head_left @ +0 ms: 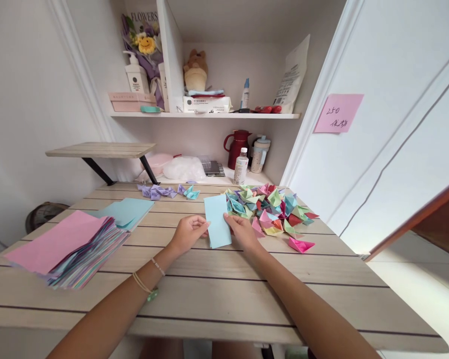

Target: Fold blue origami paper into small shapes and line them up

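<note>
Between my two hands is a light blue sheet of paper [217, 222], folded into a narrow upright rectangle and held just above the table. My left hand [190, 232] pinches its left edge between thumb and fingers. On the opposite edge, my right hand [242, 231] grips the paper with the thumb in front; its other fingers are partly hidden. Close to the right hand lies a heap of folded paper boats [275, 202] in many colours. A bright pink paper boat [301, 245] sits apart at the near side of that heap.
A thick stack of coloured paper [75, 249] lies at the left, beside light blue sheets [129, 212]. Purple folded papers [157, 192] line the back, under a small raised shelf [101, 149]. A plastic bottle [241, 167] and red jug [237, 148] stand behind the table [209, 299].
</note>
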A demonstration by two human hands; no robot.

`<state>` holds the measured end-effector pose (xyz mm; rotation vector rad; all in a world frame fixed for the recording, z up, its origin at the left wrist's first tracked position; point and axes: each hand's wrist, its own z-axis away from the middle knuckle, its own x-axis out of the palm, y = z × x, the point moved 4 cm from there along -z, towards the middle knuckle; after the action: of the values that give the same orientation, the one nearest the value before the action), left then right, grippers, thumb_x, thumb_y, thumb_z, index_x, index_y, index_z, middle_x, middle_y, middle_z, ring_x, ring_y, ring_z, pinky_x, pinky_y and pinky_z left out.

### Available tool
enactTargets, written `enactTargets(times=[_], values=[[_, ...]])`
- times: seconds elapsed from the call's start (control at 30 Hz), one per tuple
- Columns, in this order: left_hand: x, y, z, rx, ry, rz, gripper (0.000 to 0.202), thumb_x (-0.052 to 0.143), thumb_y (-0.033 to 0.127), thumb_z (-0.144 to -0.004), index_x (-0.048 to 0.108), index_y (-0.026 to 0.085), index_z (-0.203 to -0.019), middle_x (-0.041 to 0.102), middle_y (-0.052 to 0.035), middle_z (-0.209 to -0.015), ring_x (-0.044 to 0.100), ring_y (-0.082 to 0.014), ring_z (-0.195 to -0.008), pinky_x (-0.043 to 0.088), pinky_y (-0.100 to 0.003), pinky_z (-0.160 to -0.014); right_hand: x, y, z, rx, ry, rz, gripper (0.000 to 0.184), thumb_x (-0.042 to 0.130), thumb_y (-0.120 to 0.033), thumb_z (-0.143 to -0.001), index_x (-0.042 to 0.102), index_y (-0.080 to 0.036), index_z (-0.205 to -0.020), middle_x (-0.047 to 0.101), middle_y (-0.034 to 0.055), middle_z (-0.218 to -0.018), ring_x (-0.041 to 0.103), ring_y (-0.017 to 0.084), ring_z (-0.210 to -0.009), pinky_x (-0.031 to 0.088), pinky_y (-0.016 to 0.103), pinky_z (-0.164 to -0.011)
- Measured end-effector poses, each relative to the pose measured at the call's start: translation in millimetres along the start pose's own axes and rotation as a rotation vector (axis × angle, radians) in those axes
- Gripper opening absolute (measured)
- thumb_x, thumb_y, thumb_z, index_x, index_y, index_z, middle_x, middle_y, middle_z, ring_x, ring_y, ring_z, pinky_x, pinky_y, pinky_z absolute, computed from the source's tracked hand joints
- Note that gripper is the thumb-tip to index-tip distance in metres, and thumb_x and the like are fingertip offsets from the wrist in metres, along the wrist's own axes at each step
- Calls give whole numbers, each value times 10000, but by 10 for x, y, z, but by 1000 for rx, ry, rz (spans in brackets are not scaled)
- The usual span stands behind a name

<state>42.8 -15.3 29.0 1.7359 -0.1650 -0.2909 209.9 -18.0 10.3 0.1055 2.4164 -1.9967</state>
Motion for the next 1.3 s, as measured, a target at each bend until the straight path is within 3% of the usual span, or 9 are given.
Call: enactTargets(times=[0.27,0.37,0.5,0.57,0.67,0.9,1.3], values=[[-15,-3,-12,-12,32,21,255,664,360,-628,606,119,-684,659,-57,-633,621,-160,-584,522,-274,-563,-44,-118,15,-93,90,324,449,467,-555,-720,479,-162,-503,405,-26,-477,335,98,-468,232,220,-433],[-25,-24,-27,-32,33,71,256,660,361,-636,601,119,-693,666,-62,-663,627,-164,-601,523,-282,-584,-38,-129,13,-87,105,278,443,474,-558,-711,507,-157,-528,419,-23,-484,343,100,-472,237,219,-436],[-68,-62,-51,-50,54,126,255,673,359,-622,598,125,-692,671,-55,-682,632,-164,-608,521,-292,-613,17,-64,3,-25,1,51,406,499,-551,-699,566,-154,-655,497,-13,-554,388,105,-497,282,217,-464],[-94,-75,-62,-59,76,142,255,681,356,-614,595,126,-682,673,-54,-681,631,-160,-601,521,-297,-628,30,-21,-7,5,-39,1,402,513,-550,-692,547,-157,-617,485,-21,-529,382,99,-487,287,219,-470],[-112,-81,-71,-83,91,159,263,691,354,-603,593,123,-679,675,-58,-677,634,-161,-601,521,-304,-640,21,6,-25,-10,-44,53,431,506,-560,-697,506,-158,-541,465,-26,-493,372,96,-473,289,224,-468],[-102,-67,-70,-85,90,156,276,687,358,-613,594,116,-708,676,-66,-678,638,-171,-610,525,-306,-635,17,-105,31,-30,12,207,420,470,-563,-725,542,-168,-598,515,-3,-450,468,130,-409,337,233,-410],[-80,-27,-45,-77,61,196,278,678,349,-631,590,108,-739,673,-69,-695,634,-164,-631,522,-308,-645,18,-219,97,-21,2,129,399,482,-536,-734,631,-172,-801,415,-58,-342,348,99,-264,258,222,-298]])
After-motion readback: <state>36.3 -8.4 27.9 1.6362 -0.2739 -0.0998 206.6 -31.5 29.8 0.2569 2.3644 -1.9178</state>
